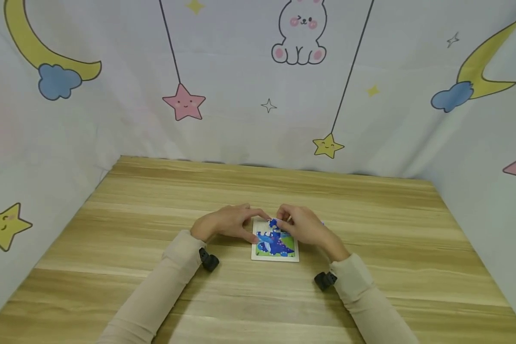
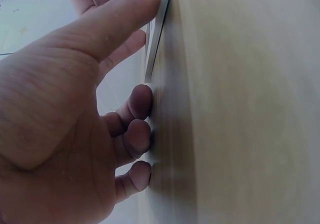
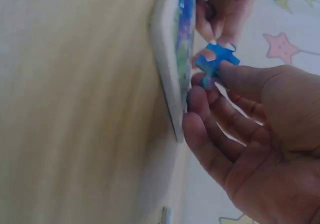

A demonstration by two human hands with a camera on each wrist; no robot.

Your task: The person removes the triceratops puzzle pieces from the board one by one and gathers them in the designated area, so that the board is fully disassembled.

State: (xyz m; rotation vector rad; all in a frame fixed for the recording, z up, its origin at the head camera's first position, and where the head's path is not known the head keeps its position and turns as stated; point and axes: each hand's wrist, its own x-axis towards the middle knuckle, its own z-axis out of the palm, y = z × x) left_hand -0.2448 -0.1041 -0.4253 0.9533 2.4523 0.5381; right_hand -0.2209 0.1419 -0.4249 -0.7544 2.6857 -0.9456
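Left of the pinch: left hand [image 1: 231, 220] relaxed, thumb on puzzle tray [image 1: 276, 259].
Under the pinch I see it flat on the table [image 1: 249, 306], picture partly assembled. Blue piece [image 1: 274, 223] over its far part, pinched by right hand [image 1: 304, 225]. Right of that grip, blue item [image 1: 322, 223], mostly hidden.

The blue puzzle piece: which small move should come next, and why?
Perhaps lower the blue puzzle piece onto the puzzle board: the right hand has it in its grip, raised off the board, whose upper left looks unfilled.
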